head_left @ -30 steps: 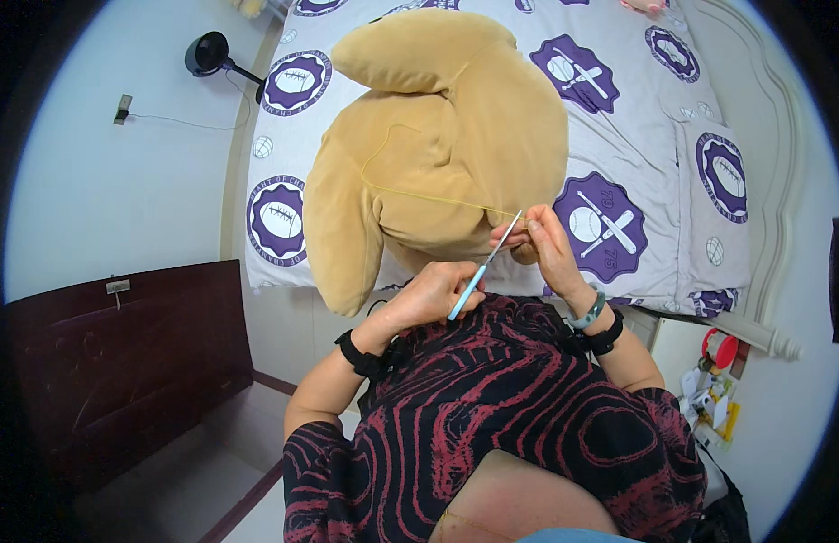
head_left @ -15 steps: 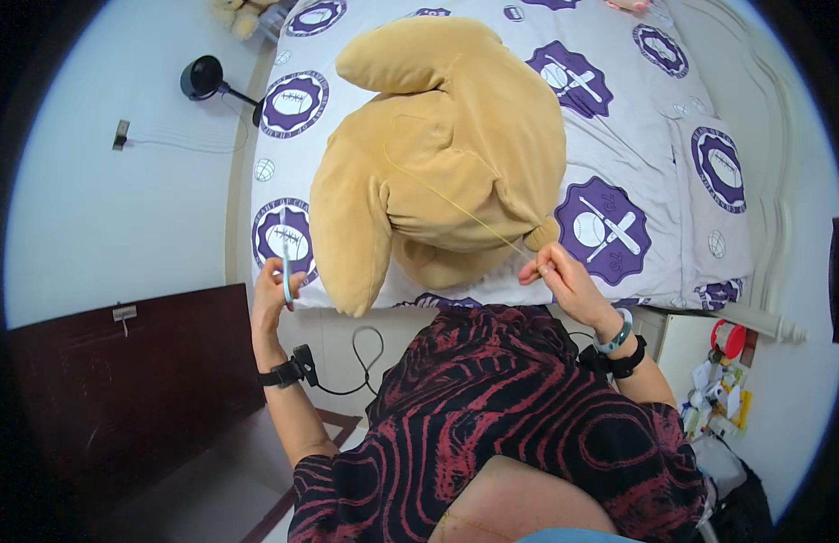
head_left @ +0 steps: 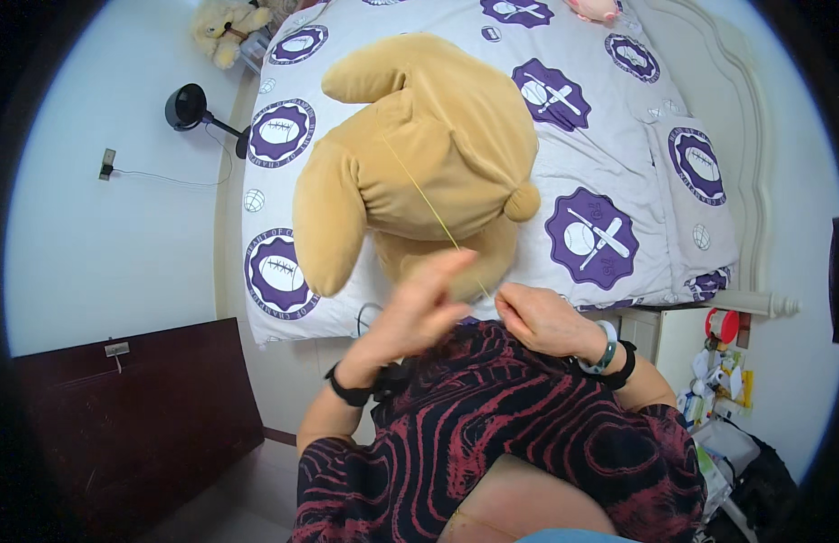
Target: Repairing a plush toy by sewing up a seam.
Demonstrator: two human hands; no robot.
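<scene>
A large tan plush toy (head_left: pixel 438 172) lies on the bed, with a long floppy limb (head_left: pixel 329 226) at its left and a small round tail (head_left: pixel 523 203) at its right. From its body a yellow thread (head_left: pixel 429 204) runs taut toward me. My right hand (head_left: pixel 542 319), fingers closed, pinches the thread's near end at the bed's front edge. Just left of it, beside the thread, is my left hand (head_left: pixel 415 312). Motion smears its fingers, so I cannot tell whether it holds anything or touches the thread.
Patterned white and purple bedding (head_left: pixel 619 163) spreads under the toy. A black lamp (head_left: pixel 189 107) and another plush toy (head_left: pixel 225 32) are at the left wall. A dark brown panel (head_left: pixel 139 416) stands lower left. Small items (head_left: pixel 718 380) crowd the right side.
My left hand has swung right to the thread; the light-blue-handled tool it held no longer shows. My right hand has come lower and left, the thread still pinched.
</scene>
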